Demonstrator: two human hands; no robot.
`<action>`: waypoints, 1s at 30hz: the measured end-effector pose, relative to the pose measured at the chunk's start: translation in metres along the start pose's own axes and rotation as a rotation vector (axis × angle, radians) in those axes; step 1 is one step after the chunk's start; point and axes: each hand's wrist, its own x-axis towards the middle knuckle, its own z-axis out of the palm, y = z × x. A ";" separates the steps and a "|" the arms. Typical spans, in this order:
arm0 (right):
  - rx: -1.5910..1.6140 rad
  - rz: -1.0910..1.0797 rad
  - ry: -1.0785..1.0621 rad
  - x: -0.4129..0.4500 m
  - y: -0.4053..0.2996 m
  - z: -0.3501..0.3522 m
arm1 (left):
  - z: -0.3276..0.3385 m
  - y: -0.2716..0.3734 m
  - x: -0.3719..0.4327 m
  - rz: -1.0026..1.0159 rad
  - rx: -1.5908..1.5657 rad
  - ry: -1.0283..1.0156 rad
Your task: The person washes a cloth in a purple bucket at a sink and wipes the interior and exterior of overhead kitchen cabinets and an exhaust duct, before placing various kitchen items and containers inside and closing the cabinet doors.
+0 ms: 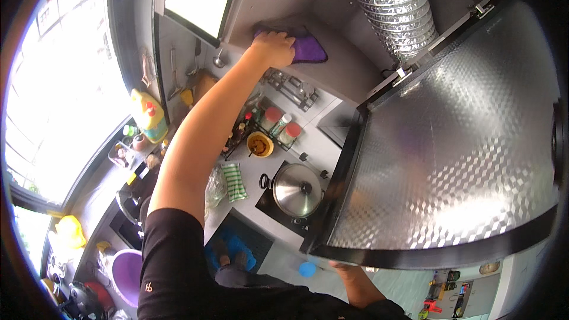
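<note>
My left hand presses a purple cloth with a dark edge against the inside panel of an overhead cabinet. Its fingers are bunched on the cloth. To the right, the cabinet's door, with a dark frame and a silvery patterned face, hangs open on its hinges. Below the door's lower edge shows part of my right hand. The door hides most of its fingers, so its grip cannot be made out.
A foil flexible duct runs inside the cabinet. Below are a lidded steel pan on a black cooktop, a rack with red-lidded jars, and a yellow bowl. A yellow jug stands by the window; a purple basin is lower left.
</note>
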 end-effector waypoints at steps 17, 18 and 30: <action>0.008 0.553 -0.693 -0.080 0.103 0.011 | 0.006 0.001 0.032 -0.065 -0.174 0.242; -0.007 0.547 -0.728 -0.082 0.111 0.020 | 0.005 0.006 0.030 -0.047 -0.185 0.213; -0.549 -0.230 0.285 0.195 0.119 0.128 | -0.002 0.004 -0.021 -0.036 -0.068 0.089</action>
